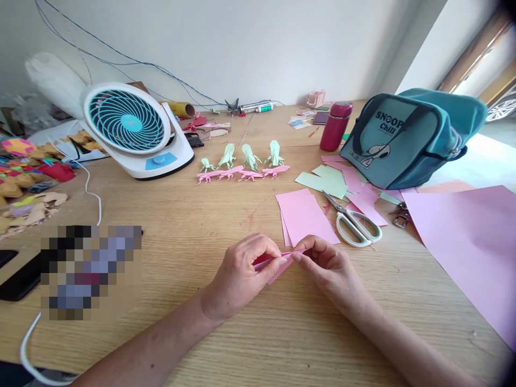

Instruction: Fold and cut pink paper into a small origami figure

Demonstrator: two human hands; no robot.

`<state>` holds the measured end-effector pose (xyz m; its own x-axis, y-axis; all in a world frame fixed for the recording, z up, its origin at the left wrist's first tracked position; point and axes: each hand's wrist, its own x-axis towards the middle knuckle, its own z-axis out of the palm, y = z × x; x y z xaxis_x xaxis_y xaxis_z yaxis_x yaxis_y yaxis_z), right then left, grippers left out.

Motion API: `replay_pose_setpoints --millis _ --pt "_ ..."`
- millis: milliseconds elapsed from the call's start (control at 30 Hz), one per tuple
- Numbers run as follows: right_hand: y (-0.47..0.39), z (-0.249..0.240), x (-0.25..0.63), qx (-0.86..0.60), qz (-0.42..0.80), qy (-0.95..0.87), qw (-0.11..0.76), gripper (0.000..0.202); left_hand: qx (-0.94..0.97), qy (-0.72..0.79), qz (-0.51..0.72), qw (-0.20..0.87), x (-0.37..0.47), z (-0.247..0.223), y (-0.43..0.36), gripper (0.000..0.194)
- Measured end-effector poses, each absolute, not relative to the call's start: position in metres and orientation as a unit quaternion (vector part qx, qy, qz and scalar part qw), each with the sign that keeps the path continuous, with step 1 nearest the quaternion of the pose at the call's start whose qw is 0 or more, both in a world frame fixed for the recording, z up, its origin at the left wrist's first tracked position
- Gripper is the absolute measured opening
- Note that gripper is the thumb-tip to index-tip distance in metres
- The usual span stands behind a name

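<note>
Folded pink paper [278,272] is pinched by left hand [249,270] and right hand [331,270], bag [397,145] beyond.

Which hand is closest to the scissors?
Right. The right hand is just left of the scissors and nearer the camera; the left hand is farther left, at the other end of the pink paper both hold.

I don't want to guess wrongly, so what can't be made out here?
All in the head view:
Folded pink paper: partly hidden by fingers of the left hand and right hand.
Pixelated patch: whatever is there is masked.
Large pink sheet: cut off by the right edge.
Wheel: likewise cut off.
</note>
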<state>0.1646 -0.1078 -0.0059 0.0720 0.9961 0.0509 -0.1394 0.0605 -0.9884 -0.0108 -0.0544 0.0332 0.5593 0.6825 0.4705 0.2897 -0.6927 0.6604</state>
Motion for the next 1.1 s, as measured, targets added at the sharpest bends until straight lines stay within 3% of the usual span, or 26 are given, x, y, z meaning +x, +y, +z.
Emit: replay_pose_setpoints --millis 1100 --pt "-0.106 -0.002 0.173 -0.508 0.479 -0.418 0.581 0.028 0.871 0.330 0.312 0.189 -0.025 0.036 -0.035 0.014"
